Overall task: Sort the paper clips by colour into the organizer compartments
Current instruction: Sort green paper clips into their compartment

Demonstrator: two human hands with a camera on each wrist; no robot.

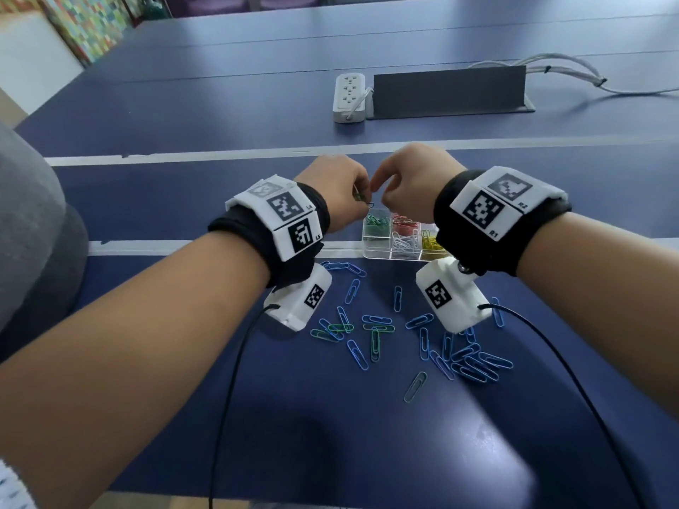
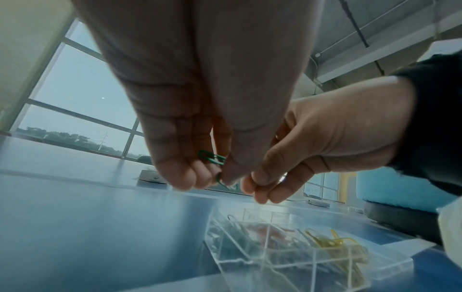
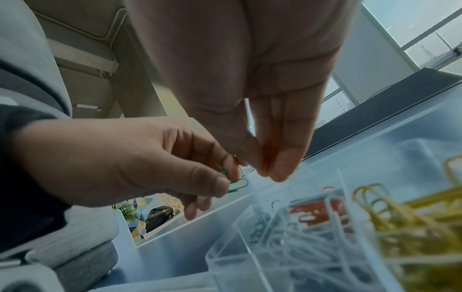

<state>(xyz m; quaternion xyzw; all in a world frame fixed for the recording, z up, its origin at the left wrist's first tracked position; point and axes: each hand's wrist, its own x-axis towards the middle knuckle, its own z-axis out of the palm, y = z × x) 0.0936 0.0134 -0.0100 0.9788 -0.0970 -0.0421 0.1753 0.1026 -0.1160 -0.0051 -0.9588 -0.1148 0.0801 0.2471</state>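
Observation:
Over the clear organizer (image 1: pixel 374 252) my left hand (image 1: pixel 341 192) pinches green paper clips (image 2: pixel 212 157) between thumb and fingers; one clip's loop (image 3: pixel 237 184) sticks out below the thumb. My right hand (image 1: pixel 411 185) hovers just right of it, fingertips (image 3: pixel 280 170) pressed together with no clip visible between them. In the organizer, green clips (image 1: pixel 376 222) lie back left, red clips (image 1: pixel 404 225) back middle, white clips (image 1: pixel 404 243) front middle and yellow clips (image 1: pixel 430 241) front right. Several blue clips (image 1: pixel 472 361) and a few green ones (image 1: pixel 374 341) lie scattered on the table nearer to me.
The blue table (image 1: pixel 183 115) carries white stripes. Behind the organizer sit a white power strip (image 1: pixel 349 97), a dark grey panel (image 1: pixel 450 91) and white cables (image 1: pixel 573 69). A grey cushion (image 1: pixel 29 233) lies at the left edge.

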